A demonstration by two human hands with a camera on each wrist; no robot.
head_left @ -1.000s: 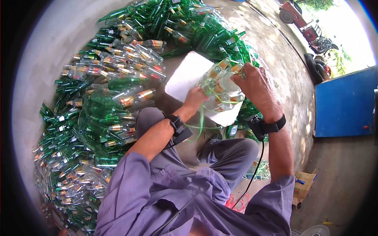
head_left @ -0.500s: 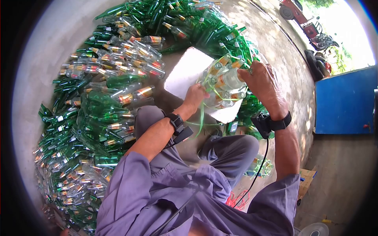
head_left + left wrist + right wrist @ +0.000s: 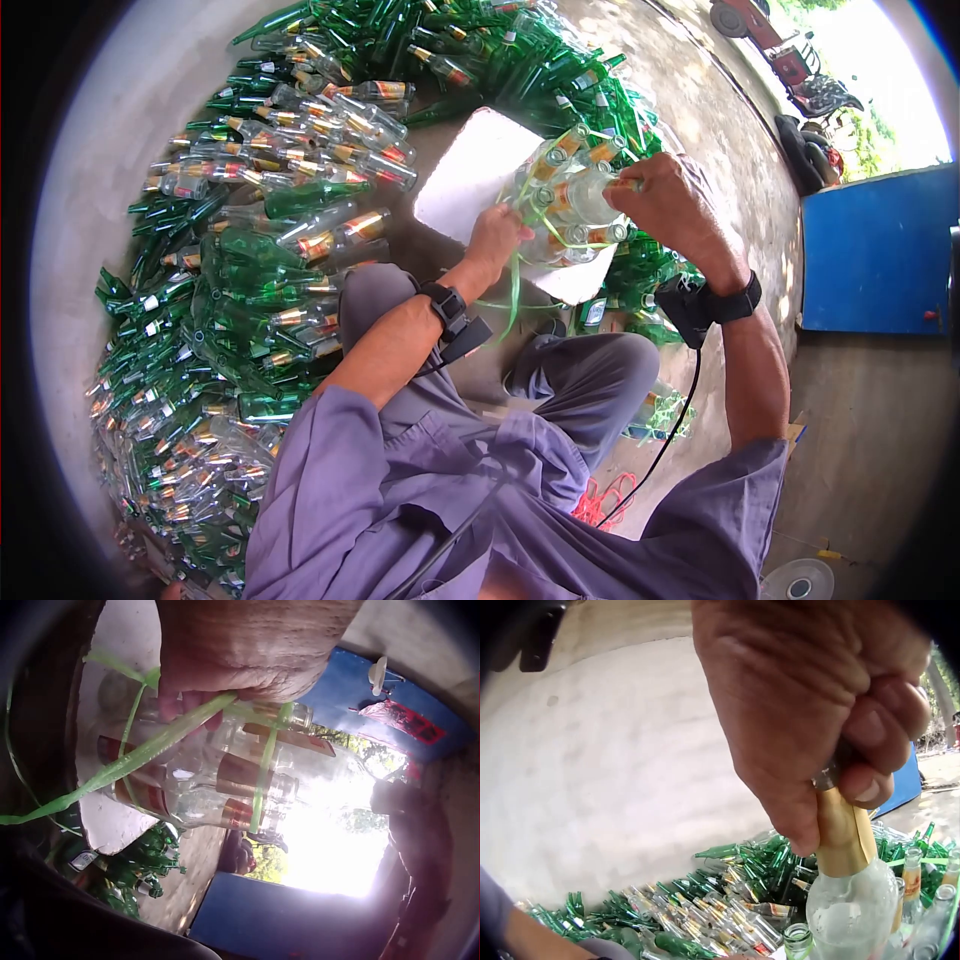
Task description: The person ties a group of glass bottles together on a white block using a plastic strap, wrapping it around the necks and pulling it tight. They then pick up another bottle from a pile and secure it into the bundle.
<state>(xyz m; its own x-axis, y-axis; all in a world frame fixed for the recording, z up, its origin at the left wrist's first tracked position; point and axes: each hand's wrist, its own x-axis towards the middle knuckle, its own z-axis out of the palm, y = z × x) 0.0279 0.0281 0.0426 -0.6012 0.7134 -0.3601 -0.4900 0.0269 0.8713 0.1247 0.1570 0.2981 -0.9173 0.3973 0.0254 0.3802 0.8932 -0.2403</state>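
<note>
A clear glass bottle (image 3: 847,915) with gold foil round its neck is gripped by that neck in my right hand (image 3: 680,205). Its body reaches in among a cluster of upright clear bottles (image 3: 240,776) with orange-and-gold labels. Green plastic strap (image 3: 127,769) loops round this cluster, and a loose end hangs down from my left hand (image 3: 495,243). That hand holds the strap at the near left side of the cluster, with fingers curled in the left wrist view. Underneath the bottles lies a white foam slab (image 3: 470,165).
Large heaps of green bottles (image 3: 400,40) and clear labelled bottles (image 3: 290,130) lie to the left and beyond. My bent knee (image 3: 610,375) is near the slab. Pink-red cord (image 3: 600,500) lies by my leg. A blue panel (image 3: 875,255) stands at the right.
My right hand has shifted slightly right, drawing the bottle it grips a little outward from the cluster's middle. The left hand stays at the strap.
</note>
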